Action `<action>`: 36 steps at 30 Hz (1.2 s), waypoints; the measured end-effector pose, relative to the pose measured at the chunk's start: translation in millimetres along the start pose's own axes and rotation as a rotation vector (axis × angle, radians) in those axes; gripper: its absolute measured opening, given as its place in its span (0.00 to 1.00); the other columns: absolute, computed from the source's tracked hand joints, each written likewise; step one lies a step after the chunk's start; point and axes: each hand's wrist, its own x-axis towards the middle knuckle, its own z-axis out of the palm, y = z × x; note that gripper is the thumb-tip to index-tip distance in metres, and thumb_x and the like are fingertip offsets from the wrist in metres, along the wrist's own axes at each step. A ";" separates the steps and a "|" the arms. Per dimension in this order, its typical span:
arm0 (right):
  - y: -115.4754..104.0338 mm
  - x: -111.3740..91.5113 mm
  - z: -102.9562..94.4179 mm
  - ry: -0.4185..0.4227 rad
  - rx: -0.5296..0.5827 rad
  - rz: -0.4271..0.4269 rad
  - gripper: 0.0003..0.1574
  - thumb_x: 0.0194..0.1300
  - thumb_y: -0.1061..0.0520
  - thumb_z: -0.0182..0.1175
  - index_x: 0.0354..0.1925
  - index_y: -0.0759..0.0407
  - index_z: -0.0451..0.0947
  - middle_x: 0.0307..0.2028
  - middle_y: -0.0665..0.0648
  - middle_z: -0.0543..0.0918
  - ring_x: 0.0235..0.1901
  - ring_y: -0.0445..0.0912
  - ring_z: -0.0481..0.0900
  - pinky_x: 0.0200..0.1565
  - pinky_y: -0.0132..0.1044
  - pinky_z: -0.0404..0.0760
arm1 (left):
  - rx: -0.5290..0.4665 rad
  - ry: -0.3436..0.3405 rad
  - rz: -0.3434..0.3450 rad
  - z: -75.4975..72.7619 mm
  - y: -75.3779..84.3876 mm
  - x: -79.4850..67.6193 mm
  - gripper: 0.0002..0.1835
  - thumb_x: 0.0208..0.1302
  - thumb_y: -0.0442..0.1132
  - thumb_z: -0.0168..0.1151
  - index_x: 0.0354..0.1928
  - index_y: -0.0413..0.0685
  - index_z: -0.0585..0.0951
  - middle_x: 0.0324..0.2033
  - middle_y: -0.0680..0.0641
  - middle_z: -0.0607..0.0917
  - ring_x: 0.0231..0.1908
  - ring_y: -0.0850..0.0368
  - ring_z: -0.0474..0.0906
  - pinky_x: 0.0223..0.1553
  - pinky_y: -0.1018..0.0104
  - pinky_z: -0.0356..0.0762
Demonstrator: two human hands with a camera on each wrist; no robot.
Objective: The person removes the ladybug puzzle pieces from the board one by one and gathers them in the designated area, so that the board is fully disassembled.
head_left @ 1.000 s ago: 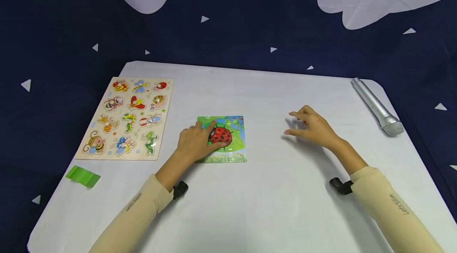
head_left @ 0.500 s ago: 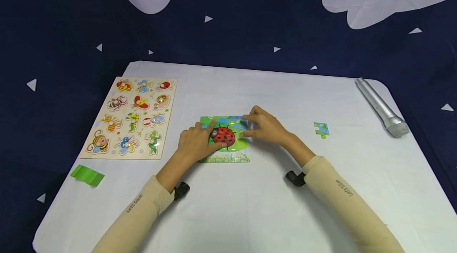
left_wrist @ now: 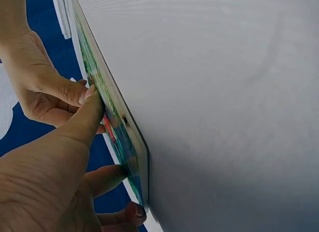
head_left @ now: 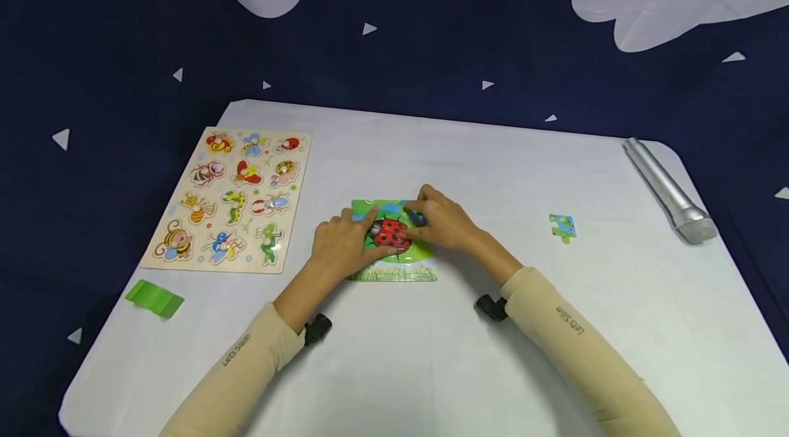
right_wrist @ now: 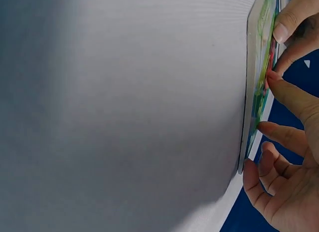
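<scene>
A small square jigsaw puzzle (head_left: 394,272) with a red ladybug on green and blue lies flat at the middle of the table. My left hand (head_left: 339,245) rests on its left part, thumb and index finger spread around the ladybug. The right hand (head_left: 445,219) touches the puzzle's upper right part, with the thumb by the ladybug's tail end and the index finger further up. Both thumbs nearly meet on the board in the left wrist view. What lies beneath the right palm is hidden. A loose blue-and-green puzzle piece (head_left: 564,227) lies to the right.
At the left is a wooden peg board (head_left: 246,211) with several insect shapes. In front of it lies a folded green strip (head_left: 154,298). A silver microphone-shaped object (head_left: 668,190) lies near the table's right edge. A dark patterned cloth (head_left: 444,46) hangs behind.
My right hand has moved left from above the loose piece onto the puzzle, uncovering that piece. It then slid slightly further over the puzzle. The left hand has stayed on the puzzle.
</scene>
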 end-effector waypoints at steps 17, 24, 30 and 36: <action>-2.9 -0.8 8.7 0.023 -0.080 -0.054 0.35 0.62 0.45 0.70 0.60 0.65 0.78 0.40 0.56 0.71 0.38 0.45 0.68 0.37 0.37 0.74 | -0.037 0.002 0.004 2.7 -7.0 -0.8 0.48 0.55 0.80 0.52 0.74 0.64 0.65 0.43 0.37 0.80 0.24 0.52 0.74 0.21 0.62 0.70; -6.8 -0.2 9.3 0.033 -0.108 -0.092 0.36 0.63 0.46 0.69 0.60 0.69 0.77 0.39 0.56 0.70 0.37 0.46 0.68 0.37 0.37 0.73 | -0.030 0.031 0.004 1.6 -8.8 -1.9 0.50 0.54 0.80 0.54 0.74 0.61 0.66 0.40 0.38 0.81 0.22 0.53 0.72 0.19 0.64 0.67; -8.1 -0.7 10.7 0.058 -0.154 -0.118 0.36 0.63 0.46 0.69 0.59 0.71 0.78 0.38 0.57 0.70 0.35 0.47 0.68 0.35 0.38 0.72 | -0.021 0.048 0.001 1.3 -9.1 -3.8 0.50 0.54 0.79 0.54 0.73 0.59 0.67 0.40 0.38 0.81 0.24 0.51 0.75 0.21 0.63 0.70; -5.6 -1.4 12.4 0.076 -0.157 -0.129 0.35 0.62 0.46 0.69 0.58 0.71 0.79 0.38 0.57 0.71 0.35 0.47 0.69 0.35 0.39 0.73 | -0.039 0.060 0.005 1.8 -8.9 -3.6 0.49 0.54 0.78 0.56 0.73 0.58 0.67 0.37 0.38 0.80 0.22 0.54 0.71 0.21 0.63 0.68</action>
